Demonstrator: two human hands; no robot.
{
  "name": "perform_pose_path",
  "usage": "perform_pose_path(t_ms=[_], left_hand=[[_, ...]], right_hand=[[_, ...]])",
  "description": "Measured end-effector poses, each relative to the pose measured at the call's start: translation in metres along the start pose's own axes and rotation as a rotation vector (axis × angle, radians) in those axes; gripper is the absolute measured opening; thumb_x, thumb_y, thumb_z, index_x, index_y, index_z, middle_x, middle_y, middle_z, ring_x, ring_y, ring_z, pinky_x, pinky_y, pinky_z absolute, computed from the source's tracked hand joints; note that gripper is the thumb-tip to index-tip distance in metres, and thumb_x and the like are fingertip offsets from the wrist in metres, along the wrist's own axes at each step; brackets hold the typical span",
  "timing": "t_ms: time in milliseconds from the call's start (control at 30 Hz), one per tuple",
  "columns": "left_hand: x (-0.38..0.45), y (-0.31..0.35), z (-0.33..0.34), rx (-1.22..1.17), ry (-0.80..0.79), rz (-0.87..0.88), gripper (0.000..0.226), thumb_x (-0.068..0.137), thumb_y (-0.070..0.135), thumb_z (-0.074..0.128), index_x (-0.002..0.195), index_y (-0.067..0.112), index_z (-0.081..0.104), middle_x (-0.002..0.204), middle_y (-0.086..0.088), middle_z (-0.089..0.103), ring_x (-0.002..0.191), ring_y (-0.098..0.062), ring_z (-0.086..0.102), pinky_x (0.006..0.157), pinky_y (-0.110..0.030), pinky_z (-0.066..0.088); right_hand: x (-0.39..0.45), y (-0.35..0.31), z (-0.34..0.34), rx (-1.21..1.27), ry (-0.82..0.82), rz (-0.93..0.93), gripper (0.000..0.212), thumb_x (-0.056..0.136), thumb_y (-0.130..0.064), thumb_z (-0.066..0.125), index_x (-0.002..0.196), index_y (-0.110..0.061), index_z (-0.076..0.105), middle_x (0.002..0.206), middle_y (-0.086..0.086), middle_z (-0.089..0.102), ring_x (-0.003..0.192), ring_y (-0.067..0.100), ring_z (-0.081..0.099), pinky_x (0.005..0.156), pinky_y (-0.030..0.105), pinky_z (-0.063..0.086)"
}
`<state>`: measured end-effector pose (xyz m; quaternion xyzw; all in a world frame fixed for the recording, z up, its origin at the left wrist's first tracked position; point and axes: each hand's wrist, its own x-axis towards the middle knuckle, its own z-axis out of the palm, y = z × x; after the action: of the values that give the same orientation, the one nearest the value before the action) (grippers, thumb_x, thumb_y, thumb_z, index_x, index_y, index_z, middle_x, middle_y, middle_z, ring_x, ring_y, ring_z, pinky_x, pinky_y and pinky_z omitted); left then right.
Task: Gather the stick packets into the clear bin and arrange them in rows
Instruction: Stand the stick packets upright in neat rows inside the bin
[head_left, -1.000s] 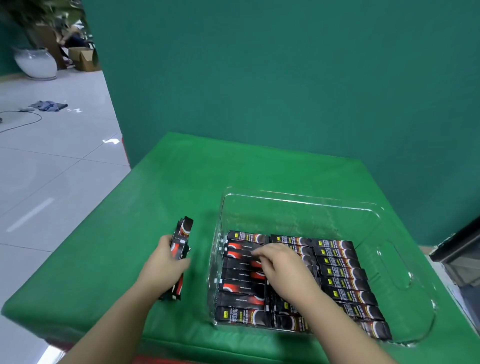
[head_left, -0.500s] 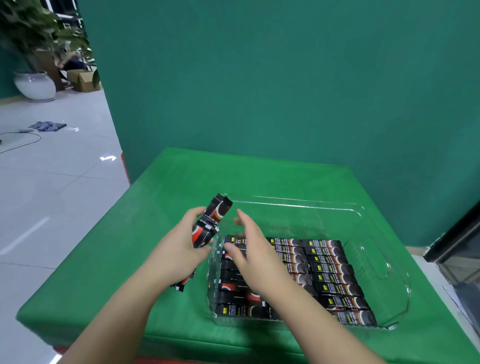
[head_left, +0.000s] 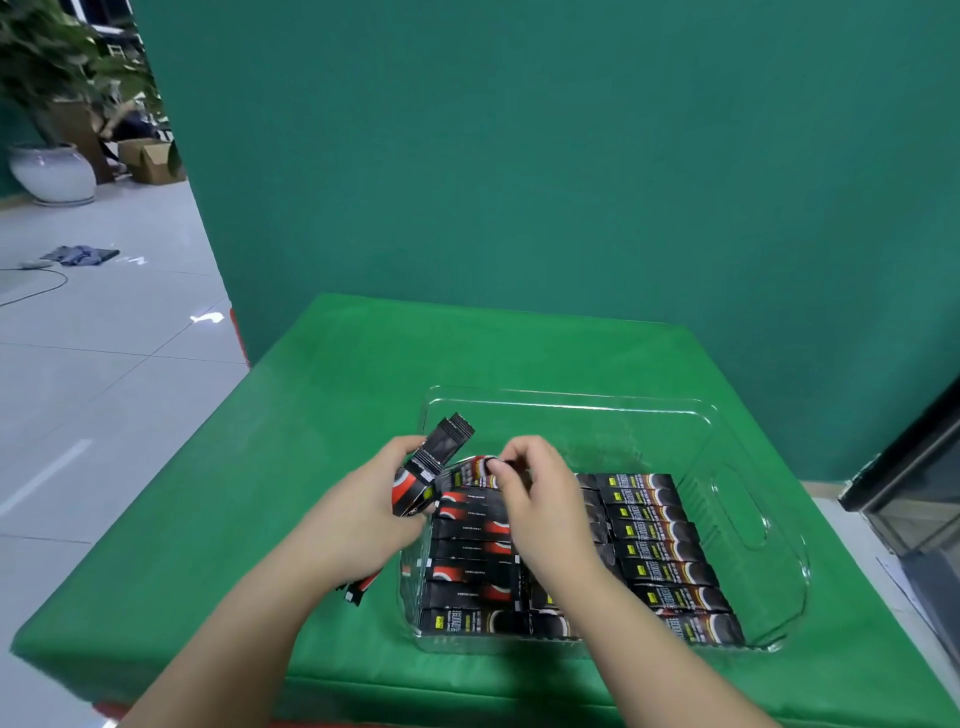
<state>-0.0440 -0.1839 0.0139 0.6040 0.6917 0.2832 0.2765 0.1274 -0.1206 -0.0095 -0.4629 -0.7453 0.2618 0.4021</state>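
- On the green-covered table (head_left: 322, 467), toward its near right part, stands the clear bin (head_left: 748, 525), its far half bare and its near half filled with dark stick packets.
- Inside the bin the packets in rows (head_left: 660, 551) lie flat, side by side, long axes running left to right; a left column shows red-and-black faces, a right column shows yellow marks and pale arcs.
- Just outside the bin's left wall, the left hand (head_left: 363, 509) curls round a bundle of packets (head_left: 426, 467); the bundle is tilted, its far end rising above the bin's left rim and its near end poking out below the wrist.
- Over the far end of the left column, the right hand (head_left: 540, 499) has thumb and fingertips closed on one packet (head_left: 470, 475), whose left end arches up and nearly meets the held bundle.
- Whether that single packet touches the bundle cannot be told.
- Behind the table rises a teal wall (head_left: 519, 156).
- To the far left, on a pale tiled floor (head_left: 78, 374), stand a white pot with a plant (head_left: 52, 171) and a cardboard box (head_left: 150, 161); a blue cloth (head_left: 80, 254) lies nearer.
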Motion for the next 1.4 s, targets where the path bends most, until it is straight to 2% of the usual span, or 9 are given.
perform_pose_path(t_ms=[133, 267, 533, 633, 733, 867, 1067, 1200, 1400], left_hand=[[0.007, -0.002, -0.005, 0.005, 0.171, -0.018, 0.051, 0.088, 0.019, 0.066, 0.125, 0.042, 0.04, 0.101, 0.017, 0.065, 0.085, -0.014, 0.066, 0.082, -0.034, 0.052], [0.018, 0.0, 0.004, 0.056, 0.181, -0.031, 0.048, 0.091, 0.022, 0.061, 0.128, 0.042, 0.038, 0.097, 0.017, 0.064, 0.07, -0.014, 0.063, 0.071, -0.034, 0.054], [0.027, -0.007, 0.011, 0.043, 0.195, -0.073, 0.049, 0.089, 0.016, 0.061, 0.123, 0.045, 0.041, 0.083, 0.024, 0.062, 0.059, 0.001, 0.054, 0.059, -0.028, 0.045], [0.027, -0.006, 0.01, 0.052, 0.157, -0.081, 0.053, 0.087, 0.014, 0.059, 0.121, 0.048, 0.038, 0.091, 0.017, 0.067, 0.065, -0.015, 0.06, 0.062, -0.036, 0.052], [0.026, -0.003, 0.012, 0.082, 0.147, -0.092, 0.055, 0.086, 0.013, 0.057, 0.119, 0.051, 0.035, 0.089, 0.013, 0.066, 0.061, -0.021, 0.061, 0.059, -0.04, 0.052], [0.025, 0.0, 0.014, 0.16, 0.152, -0.112, 0.059, 0.084, 0.013, 0.056, 0.117, 0.053, 0.03, 0.088, 0.012, 0.066, 0.065, -0.018, 0.062, 0.061, -0.036, 0.052], [0.027, 0.0, 0.014, 0.137, 0.14, -0.106, 0.056, 0.085, 0.015, 0.058, 0.121, 0.049, 0.034, 0.087, 0.013, 0.066, 0.064, -0.017, 0.062, 0.062, -0.036, 0.052], [0.027, 0.0, 0.015, 0.108, 0.144, -0.083, 0.053, 0.085, 0.015, 0.058, 0.122, 0.047, 0.036, 0.087, 0.014, 0.064, 0.064, -0.017, 0.06, 0.06, -0.035, 0.049], [0.028, 0.0, 0.015, 0.123, 0.156, -0.068, 0.052, 0.084, 0.014, 0.057, 0.12, 0.047, 0.038, 0.085, 0.013, 0.063, 0.062, -0.016, 0.058, 0.061, -0.033, 0.049]], right_hand=[[0.007, 0.035, -0.016, 0.057, 0.071, 0.259, 0.008, 0.094, -0.019, 0.056, 0.087, -0.023, 0.055, 0.082, -0.011, 0.059, 0.076, 0.008, 0.054, 0.062, 0.014, 0.039], [0.01, 0.065, -0.015, -0.009, -0.035, 0.452, 0.009, 0.096, -0.018, 0.052, 0.104, -0.022, 0.055, 0.091, -0.006, 0.06, 0.071, 0.013, 0.056, 0.057, 0.023, 0.042], [0.038, 0.076, 0.019, -0.083, -0.171, 0.534, 0.016, 0.096, -0.013, 0.05, 0.11, -0.01, 0.059, 0.097, 0.002, 0.062, 0.086, 0.016, 0.054, 0.072, 0.024, 0.039], [0.048, 0.076, 0.036, -0.123, -0.205, 0.536, 0.021, 0.095, -0.011, 0.051, 0.113, -0.007, 0.061, 0.11, 0.009, 0.065, 0.092, 0.02, 0.055, 0.075, 0.022, 0.039], [0.052, 0.076, 0.046, -0.18, -0.24, 0.547, 0.022, 0.096, -0.013, 0.05, 0.112, -0.005, 0.063, 0.106, 0.011, 0.066, 0.091, 0.024, 0.059, 0.074, 0.024, 0.043], [0.051, 0.077, 0.051, -0.289, -0.245, 0.501, 0.021, 0.095, -0.017, 0.054, 0.106, -0.002, 0.063, 0.088, 0.011, 0.067, 0.08, 0.025, 0.06, 0.069, 0.028, 0.046], [0.045, 0.076, 0.053, -0.426, -0.232, 0.359, 0.034, 0.09, -0.026, 0.063, 0.114, -0.003, 0.058, 0.118, 0.012, 0.051, 0.105, 0.027, 0.053, 0.092, 0.029, 0.039], [0.041, 0.077, 0.053, -0.464, -0.239, 0.303, 0.04, 0.089, -0.029, 0.064, 0.12, -0.005, 0.057, 0.119, 0.01, 0.05, 0.109, 0.026, 0.052, 0.096, 0.03, 0.04], [0.03, 0.068, 0.044, -0.231, -0.217, 0.234, 0.029, 0.09, -0.028, 0.063, 0.116, -0.016, 0.061, 0.101, -0.005, 0.052, 0.098, 0.013, 0.053, 0.094, 0.027, 0.043]])
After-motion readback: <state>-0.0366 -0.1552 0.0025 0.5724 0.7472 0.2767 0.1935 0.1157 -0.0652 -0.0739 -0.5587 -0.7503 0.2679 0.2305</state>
